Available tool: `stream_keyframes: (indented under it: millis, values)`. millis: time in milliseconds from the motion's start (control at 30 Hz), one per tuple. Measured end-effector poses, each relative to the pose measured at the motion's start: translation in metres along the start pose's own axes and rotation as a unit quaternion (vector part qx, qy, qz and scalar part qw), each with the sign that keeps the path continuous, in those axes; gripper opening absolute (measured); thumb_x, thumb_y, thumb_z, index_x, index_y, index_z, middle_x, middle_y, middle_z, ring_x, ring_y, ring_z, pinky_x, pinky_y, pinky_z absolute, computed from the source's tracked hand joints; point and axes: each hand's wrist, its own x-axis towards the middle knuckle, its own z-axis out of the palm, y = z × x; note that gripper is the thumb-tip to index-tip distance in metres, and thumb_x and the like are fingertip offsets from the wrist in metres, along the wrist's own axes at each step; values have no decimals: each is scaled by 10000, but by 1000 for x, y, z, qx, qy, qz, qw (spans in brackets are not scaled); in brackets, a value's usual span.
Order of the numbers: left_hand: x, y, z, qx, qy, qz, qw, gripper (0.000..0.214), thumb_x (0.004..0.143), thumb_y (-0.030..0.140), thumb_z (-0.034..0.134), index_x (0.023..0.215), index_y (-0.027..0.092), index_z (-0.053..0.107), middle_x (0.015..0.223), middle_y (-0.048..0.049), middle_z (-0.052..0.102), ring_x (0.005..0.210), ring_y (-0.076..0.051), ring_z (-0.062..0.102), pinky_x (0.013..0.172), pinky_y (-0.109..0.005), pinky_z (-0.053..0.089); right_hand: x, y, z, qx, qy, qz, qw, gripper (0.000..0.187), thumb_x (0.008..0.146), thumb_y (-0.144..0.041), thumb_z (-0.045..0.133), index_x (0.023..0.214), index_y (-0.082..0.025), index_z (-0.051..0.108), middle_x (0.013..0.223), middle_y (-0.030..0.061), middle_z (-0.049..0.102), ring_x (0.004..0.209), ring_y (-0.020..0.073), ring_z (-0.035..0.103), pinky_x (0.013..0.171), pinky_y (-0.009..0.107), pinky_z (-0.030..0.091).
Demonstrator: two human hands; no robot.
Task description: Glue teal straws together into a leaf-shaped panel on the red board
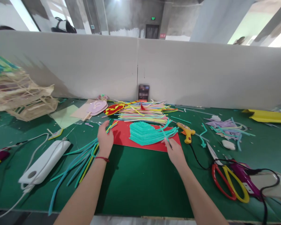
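Observation:
A red sheet (pixel 121 136) lies on the green table (pixel 140 184), with a teal heart-like shape (pixel 142 132) of glued strips on it. My left hand (pixel 105 137) rests at the sheet's left edge, fingers curled over loose teal and yellow strips (pixel 84 156). My right hand (pixel 174 150) sits at the sheet's lower right corner and pinches a thin teal strip (pixel 165 134) that runs up across the shape.
A yellow glue gun (pixel 186 132) lies right of the sheet, its black cord trailing to red and yellow scissors (pixel 227 182). Coloured strips (pixel 145 114) pile behind. A white power bank (pixel 45 161) sits left. Pale cut scraps (pixel 224 128) lie right; a partition wall (pixel 140 68) stands behind.

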Motion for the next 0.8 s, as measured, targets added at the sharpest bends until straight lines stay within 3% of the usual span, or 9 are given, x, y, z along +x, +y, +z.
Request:
stream_keyframes:
  millis: [100,233,367,467,633,800]
  values:
    - [-9,2,18,-3,-127,59,990,278,835,148,432,1044,154,614,1132,-124,651,1094,-239,596,995,-422,450,-1,3,-1,-60,70,-8,996,570,942,-544,200,843,-192,637,876,126,638,860,246,580,764,360,440]
    - [-6,-5,23,21,-177,76,981,277,818,198,500,1051,153,643,1220,-126,623,1203,-251,528,1060,-432,389,-4,13,1,-149,131,-14,980,570,959,-447,168,995,-130,640,1012,196,628,957,287,571,822,424,448]
    - [11,-25,5,66,-182,18,981,343,842,250,487,1131,117,614,1282,-149,586,1209,-254,530,1063,-420,386,-6,22,10,-207,67,-19,976,511,948,-344,226,1257,-108,557,1342,199,514,1258,303,456,999,453,383]
    - [19,-33,-6,90,-171,-24,981,380,855,242,459,1180,90,583,1269,-162,596,1192,-261,549,1044,-412,407,-6,25,12,-260,0,-10,966,506,936,-281,255,1354,-105,479,1445,176,416,1344,289,372,1066,448,328]
    - [11,-16,-5,116,-188,-37,975,353,856,234,480,1181,154,593,1248,-94,626,1154,-226,581,1007,-338,437,0,26,3,-262,-68,7,963,514,939,-267,269,1394,-95,436,1477,174,367,1371,289,334,1080,443,332]
    - [3,3,-4,157,-192,-47,968,351,855,208,474,1173,119,591,1185,-144,635,1111,-271,586,949,-365,455,8,32,-11,-188,-99,25,977,488,952,-329,289,1394,-198,448,1459,106,418,1359,243,361,1071,424,369]
